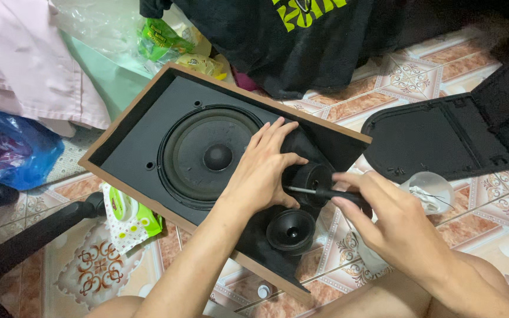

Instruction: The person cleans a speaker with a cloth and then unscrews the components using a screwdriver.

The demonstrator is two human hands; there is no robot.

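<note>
A wooden-sided speaker cabinet lies face up on the tiled floor, with a large black woofer cone in its black front panel. My left hand rests flat on the panel beside the woofer, fingers touching a small black round driver. My right hand grips a screwdriver with a black handle; its metal shaft points left at that driver. A second small round tweeter sits lower on the panel.
The detached black speaker grille lies at the right, with a clear plastic cup beside it. A pack of wipes lies left of the cabinet. Black clothing, a blue plastic bag and pink cloth surround the area.
</note>
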